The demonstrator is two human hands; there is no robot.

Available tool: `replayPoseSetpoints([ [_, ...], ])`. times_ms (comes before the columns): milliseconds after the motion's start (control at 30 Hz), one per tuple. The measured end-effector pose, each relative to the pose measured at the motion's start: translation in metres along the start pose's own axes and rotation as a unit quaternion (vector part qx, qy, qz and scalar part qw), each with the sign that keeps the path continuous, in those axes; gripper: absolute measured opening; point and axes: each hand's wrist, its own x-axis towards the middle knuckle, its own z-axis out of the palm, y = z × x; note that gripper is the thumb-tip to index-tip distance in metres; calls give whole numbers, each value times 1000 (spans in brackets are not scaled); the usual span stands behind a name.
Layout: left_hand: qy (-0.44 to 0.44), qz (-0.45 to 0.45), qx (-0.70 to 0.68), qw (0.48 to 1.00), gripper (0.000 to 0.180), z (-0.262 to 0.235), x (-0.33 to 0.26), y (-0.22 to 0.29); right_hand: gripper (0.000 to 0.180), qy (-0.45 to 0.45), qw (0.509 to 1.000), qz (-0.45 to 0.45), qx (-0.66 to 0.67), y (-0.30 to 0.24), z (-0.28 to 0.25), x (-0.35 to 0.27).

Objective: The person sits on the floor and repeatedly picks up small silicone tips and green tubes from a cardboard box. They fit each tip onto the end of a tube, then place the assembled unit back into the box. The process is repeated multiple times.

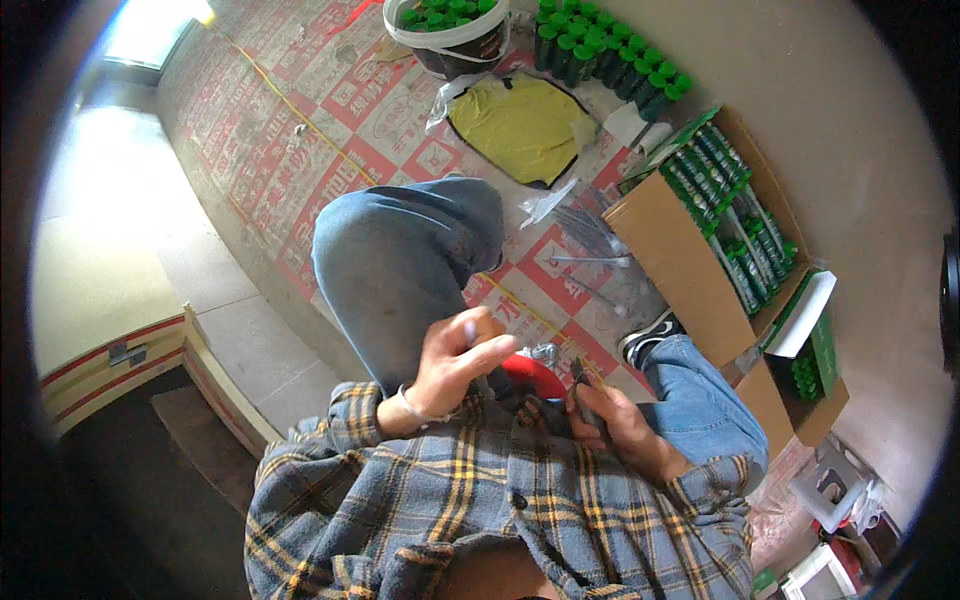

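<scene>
In front of my chest my left hand (452, 362) is closed, fingers curled in and thumb laid along them; what it holds, if anything, is hidden. My right hand (618, 422) is wrapped round a dark, narrow object (580, 380), mostly covered by the fingers, whose kind I cannot make out. Between the hands shows a red, curved, smooth thing (535, 376), partly hidden by the shirt and hands. Just beyond it is a small shiny metal-like piece (543, 352). Whether these are joined to the dark object I cannot tell.
Green-capped cartridges (610, 50) stand along the wall, beside a bucket (450, 38) with more. A yellow pad (522, 125) lies on the printed floor covering. Opened cartons (675, 265) hold green packs at right, with clear nozzles (590, 230) nearby. A grey ledge (235, 300) runs left.
</scene>
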Motion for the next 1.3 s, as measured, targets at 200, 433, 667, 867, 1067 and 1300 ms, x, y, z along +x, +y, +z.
replayPoseSetpoints([
  [200, -116, -84, -110, 984, 32, 26, 23, -6, 14, 92, 965, -140, -200, -16, 5, -11],
  [433, -157, -83, -148, 973, 33, 37, 17, -1, 28, 80, 893, -314, -313, 7, 15, 8],
  [667, -112, -81, -236, 962, 45, 48, 22, 10, 41, 150, 855, -278, -411, 23, 34, 15],
  [867, -29, 233, -132, 963, 25, 34, 64, 88, 33, 277, 761, -283, -514, 35, -34, 58],
  [1067, -95, 407, -17, 908, 30, 37, 121, 134, 17, 345, 642, -70, -681, 50, -154, 127],
  [1300, -66, 84, -105, 989, 21, 18, 189, 106, 23, 542, 550, -17, -635, 17, -231, 191],
])
